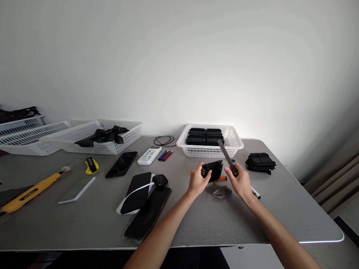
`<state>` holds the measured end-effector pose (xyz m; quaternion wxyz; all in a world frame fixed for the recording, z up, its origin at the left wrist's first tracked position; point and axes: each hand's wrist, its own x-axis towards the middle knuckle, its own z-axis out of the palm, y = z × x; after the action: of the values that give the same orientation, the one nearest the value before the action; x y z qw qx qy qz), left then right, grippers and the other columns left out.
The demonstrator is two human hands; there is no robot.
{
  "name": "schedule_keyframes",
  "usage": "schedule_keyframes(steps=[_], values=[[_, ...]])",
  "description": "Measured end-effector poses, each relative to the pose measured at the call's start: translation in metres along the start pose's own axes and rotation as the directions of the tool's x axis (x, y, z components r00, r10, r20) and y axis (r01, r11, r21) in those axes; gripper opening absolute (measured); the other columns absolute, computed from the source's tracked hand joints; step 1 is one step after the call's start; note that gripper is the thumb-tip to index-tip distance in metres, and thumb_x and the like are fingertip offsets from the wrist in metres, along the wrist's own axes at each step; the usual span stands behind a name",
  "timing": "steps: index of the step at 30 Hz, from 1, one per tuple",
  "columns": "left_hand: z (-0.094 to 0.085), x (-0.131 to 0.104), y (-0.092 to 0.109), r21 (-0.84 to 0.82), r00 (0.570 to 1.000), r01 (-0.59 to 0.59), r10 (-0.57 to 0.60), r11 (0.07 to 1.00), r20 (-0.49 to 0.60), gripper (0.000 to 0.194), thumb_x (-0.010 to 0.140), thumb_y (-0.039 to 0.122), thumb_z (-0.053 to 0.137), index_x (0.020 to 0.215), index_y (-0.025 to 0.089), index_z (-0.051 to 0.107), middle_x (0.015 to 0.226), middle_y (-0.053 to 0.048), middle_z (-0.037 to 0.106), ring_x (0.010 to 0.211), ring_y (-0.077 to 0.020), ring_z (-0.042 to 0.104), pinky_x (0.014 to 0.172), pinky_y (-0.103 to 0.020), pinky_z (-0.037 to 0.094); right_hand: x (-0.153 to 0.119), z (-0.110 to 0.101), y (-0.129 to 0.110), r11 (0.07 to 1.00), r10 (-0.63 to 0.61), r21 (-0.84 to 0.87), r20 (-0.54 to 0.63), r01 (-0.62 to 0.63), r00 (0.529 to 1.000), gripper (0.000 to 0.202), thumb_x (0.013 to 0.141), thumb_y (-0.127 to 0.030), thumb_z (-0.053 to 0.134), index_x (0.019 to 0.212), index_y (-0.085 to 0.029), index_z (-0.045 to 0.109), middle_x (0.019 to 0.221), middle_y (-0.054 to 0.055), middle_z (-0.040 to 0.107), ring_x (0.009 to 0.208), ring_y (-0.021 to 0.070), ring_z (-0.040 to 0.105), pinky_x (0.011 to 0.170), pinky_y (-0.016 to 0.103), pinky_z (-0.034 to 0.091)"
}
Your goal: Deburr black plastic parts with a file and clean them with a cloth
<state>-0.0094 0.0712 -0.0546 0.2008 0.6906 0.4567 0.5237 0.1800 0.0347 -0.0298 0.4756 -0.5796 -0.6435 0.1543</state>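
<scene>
My left hand (198, 180) grips a black ribbed plastic part (213, 170) with toothed edges, tilted up above the table. In my right hand (240, 182) is a flat metal file (226, 154), its blade angled up and to the left, its handle mostly hidden by my fingers. The blade stands apart from the part, just to its right. Below my hands lie a crumpled grey cloth (222, 191) and an orange-handled tool (222, 178), partly covered. A white pen-like stick (255, 192) with a dark tip shows beside my right wrist.
Behind my hands, a white basket (206, 152) holds several similar black parts; more are stacked (260, 163) at the right. Leftward lie lighters (165, 155), a phone (121, 164), a power bank (136, 192), a yellow cutter (91, 165) and a yellow soldering-iron-like tool (33, 192).
</scene>
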Motion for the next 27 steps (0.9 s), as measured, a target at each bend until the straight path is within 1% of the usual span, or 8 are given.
schedule_keyframes(steps=[5,10,13,16,18,20,24,27], values=[[0.003,-0.008,0.006,0.106,0.979,-0.183,0.172,0.977,0.107,0.005,0.084,0.027,0.058,0.082,0.023,0.056,0.063,0.001,0.064,0.053,-0.0136,0.06,0.054,-0.023,0.04,0.0,0.004,0.002,0.999,0.035,-0.005,-0.02,-0.035,0.999,0.044,0.079,-0.064,0.061,0.076,-0.022,0.047,0.063,-0.004,0.049,0.055,0.0137,0.046,0.053,0.025,0.034],[0.004,-0.01,0.007,0.1,0.984,-0.172,0.166,0.98,0.059,0.008,0.082,0.026,0.059,0.078,0.023,0.054,0.06,0.003,0.059,0.05,-0.0118,0.055,0.052,-0.022,0.037,0.002,0.0,0.002,0.999,0.043,0.034,-0.037,-0.042,0.998,0.042,0.082,-0.062,0.06,0.076,-0.021,0.05,0.061,-0.004,0.047,0.054,0.0132,0.044,0.053,0.025,0.033],[0.003,-0.004,0.007,-0.02,0.995,-0.054,0.052,0.998,-0.086,0.016,0.078,0.029,0.064,0.076,0.022,0.051,0.061,0.005,0.056,0.054,-0.0113,0.053,0.055,-0.021,0.039,0.003,-0.003,0.002,0.997,0.043,0.071,-0.045,-0.04,0.998,0.041,0.083,-0.061,0.058,0.08,-0.02,0.054,0.062,-0.004,0.046,0.055,0.013,0.044,0.053,0.025,0.034],[0.002,0.003,0.006,-0.427,0.959,0.122,-0.217,0.896,-0.181,0.03,0.068,0.032,0.075,0.074,0.021,0.048,0.063,0.006,0.055,0.06,-0.0107,0.054,0.059,-0.021,0.042,0.004,-0.001,0.003,0.995,0.039,0.096,0.027,-0.041,0.999,0.042,0.083,-0.062,0.058,0.084,-0.02,0.059,0.061,-0.004,0.046,0.055,0.0132,0.042,0.053,0.025,0.033],[0.003,0.008,0.005,-0.611,0.933,0.177,-0.329,0.772,-0.145,0.036,0.064,0.034,0.078,0.075,0.021,0.047,0.067,0.006,0.056,0.064,-0.0109,0.056,0.063,-0.022,0.045,0.003,0.003,0.004,0.994,0.027,0.103,0.091,-0.037,0.995,0.043,0.082,-0.062,0.058,0.088,-0.019,0.061,0.06,-0.004,0.046,0.055,0.0134,0.041,0.052,0.025,0.032],[0.006,0.01,0.004,-0.669,0.928,0.214,-0.363,0.711,-0.089,0.037,0.062,0.037,0.079,0.079,0.02,0.05,0.073,0.004,0.061,0.068,-0.013,0.059,0.067,-0.025,0.049,0.002,0.007,0.006,0.995,0.008,0.1,0.136,-0.021,0.991,0.044,0.081,-0.062,0.06,0.083,-0.019,0.061,0.059,-0.004,0.046,0.055,0.0131,0.04,0.051,0.025,0.031],[0.007,0.009,0.002,-0.684,0.927,0.288,-0.375,0.67,0.023,0.038,0.062,0.039,0.077,0.086,0.018,0.057,0.082,-0.002,0.068,0.076,-0.0176,0.065,0.07,-0.03,0.053,0.002,0.012,0.01,0.994,-0.004,0.106,0.158,-0.013,0.987,0.044,0.081,-0.061,0.058,0.069,-0.019,0.055,0.057,-0.003,0.045,0.053,0.0121,0.037,0.049,0.025,0.029],[0.003,0.009,0.0,-0.663,0.92,0.33,-0.386,0.672,0.067,0.035,0.067,0.04,0.075,0.089,0.019,0.059,0.078,-0.001,0.069,0.071,-0.0166,0.066,0.063,-0.026,0.051,0.005,0.008,0.013,0.996,0.013,0.086,0.082,-0.02,0.997,0.044,0.082,-0.059,0.058,0.065,-0.019,0.052,0.055,-0.004,0.042,0.052,0.0114,0.035,0.049,0.025,0.028]])
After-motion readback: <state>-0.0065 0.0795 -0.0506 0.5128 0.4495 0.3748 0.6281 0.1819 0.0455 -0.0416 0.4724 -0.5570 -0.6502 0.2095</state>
